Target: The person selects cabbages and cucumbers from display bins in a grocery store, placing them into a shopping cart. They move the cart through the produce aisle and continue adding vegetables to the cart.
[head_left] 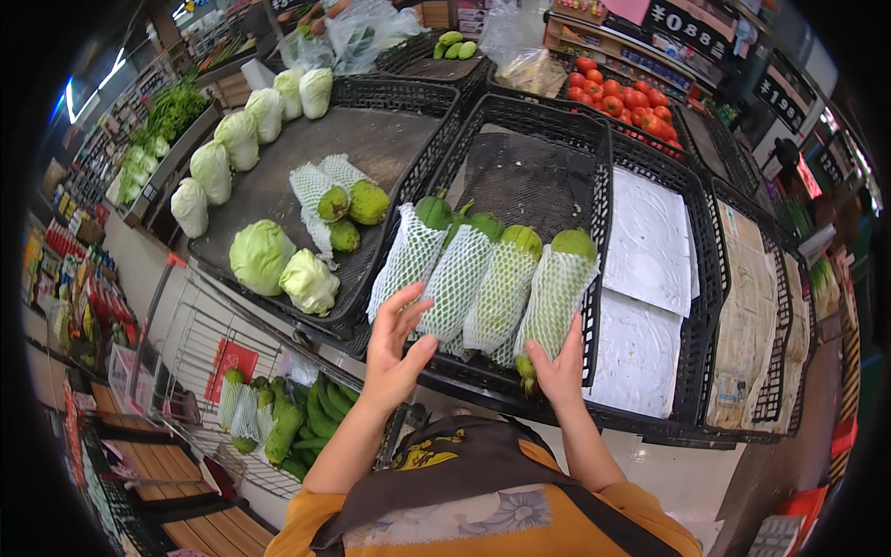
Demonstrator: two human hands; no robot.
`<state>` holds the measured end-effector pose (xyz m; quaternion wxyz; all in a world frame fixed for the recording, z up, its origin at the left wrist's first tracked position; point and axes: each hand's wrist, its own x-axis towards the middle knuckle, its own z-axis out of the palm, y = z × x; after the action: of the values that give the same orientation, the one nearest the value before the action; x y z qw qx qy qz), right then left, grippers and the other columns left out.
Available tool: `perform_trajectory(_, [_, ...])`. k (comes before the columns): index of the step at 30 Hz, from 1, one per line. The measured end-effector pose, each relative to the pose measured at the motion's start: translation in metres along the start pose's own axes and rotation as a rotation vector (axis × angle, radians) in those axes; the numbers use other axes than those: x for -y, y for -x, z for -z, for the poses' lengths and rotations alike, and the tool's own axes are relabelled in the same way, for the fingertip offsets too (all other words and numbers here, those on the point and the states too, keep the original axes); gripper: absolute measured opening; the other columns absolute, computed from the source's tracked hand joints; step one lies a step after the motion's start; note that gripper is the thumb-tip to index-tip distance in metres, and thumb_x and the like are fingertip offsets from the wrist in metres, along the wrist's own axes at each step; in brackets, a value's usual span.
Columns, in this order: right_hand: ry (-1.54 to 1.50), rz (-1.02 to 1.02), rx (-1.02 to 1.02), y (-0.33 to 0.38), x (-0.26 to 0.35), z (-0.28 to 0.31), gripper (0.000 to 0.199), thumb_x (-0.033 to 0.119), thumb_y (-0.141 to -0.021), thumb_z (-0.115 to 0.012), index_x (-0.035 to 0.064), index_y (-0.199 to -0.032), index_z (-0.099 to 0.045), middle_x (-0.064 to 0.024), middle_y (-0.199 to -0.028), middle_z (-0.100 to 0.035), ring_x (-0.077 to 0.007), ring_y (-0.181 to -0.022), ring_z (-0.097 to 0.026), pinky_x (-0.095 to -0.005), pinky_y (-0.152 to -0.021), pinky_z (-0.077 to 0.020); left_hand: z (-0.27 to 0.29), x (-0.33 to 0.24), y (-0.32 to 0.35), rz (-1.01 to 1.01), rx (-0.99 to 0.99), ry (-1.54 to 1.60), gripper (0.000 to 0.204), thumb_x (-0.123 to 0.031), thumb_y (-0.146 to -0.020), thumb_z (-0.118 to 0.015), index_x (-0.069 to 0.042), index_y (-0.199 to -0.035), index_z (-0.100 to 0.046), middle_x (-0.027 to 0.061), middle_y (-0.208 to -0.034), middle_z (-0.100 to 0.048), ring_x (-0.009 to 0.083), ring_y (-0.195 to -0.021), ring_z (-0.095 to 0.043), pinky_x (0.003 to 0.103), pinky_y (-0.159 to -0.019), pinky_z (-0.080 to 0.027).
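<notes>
Several green luffa gourds [492, 283] in white foam net sleeves lie side by side in a black crate. My right hand [559, 369] grips the lower end of the rightmost luffa gourd [555, 297], its thumb on the front and fingers along the right side. In front of the gourds on the left, my left hand [397, 357] is open with fingers spread, close to the sleeves and holding nothing. Whether its fingertips touch the netting, I cannot tell.
Left of the crate, a display holds cabbages [262, 255], napa cabbages [237, 139] and netted bitter gourds [367, 202]. Tomatoes [622, 97] sit at the back. White sheets [647, 241] line the crate to the right. A cart [186, 343] with green vegetables stands lower left.
</notes>
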<state>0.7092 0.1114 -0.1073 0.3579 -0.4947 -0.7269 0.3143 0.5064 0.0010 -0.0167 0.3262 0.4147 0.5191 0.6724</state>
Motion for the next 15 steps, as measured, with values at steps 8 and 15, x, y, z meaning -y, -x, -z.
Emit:
perform_trajectory(8, [0.398,0.432,0.109,-0.025,-0.007,0.003,0.070,0.020,-0.073,-0.064,-0.0026,-0.131,-0.032,-0.0243,-0.132,-0.033,-0.0390,-0.126,-0.026,-0.0453,-0.104,-0.0179,0.115,0.066,0.115,0.174,-0.357,-0.166,0.022,-0.002,-0.082,-0.058,-0.001,-0.103,-0.051,0.0075,-0.100,-0.058,0.0137,-0.087,-0.059,0.027,-0.077,-0.046])
perform_trajectory(15, [0.124,0.587,0.139,0.001,0.116,-0.046,0.044,0.010,-0.081,-0.055,0.0005,-0.122,-0.042,-0.0151,-0.130,-0.039,-0.0274,-0.114,-0.041,-0.0364,-0.088,-0.0346,0.272,0.161,0.262,0.506,-0.919,-0.928,0.025,-0.018,-0.072,-0.066,-0.006,-0.092,-0.056,0.0133,-0.094,-0.056,0.0302,-0.093,-0.055,0.039,-0.082,-0.044])
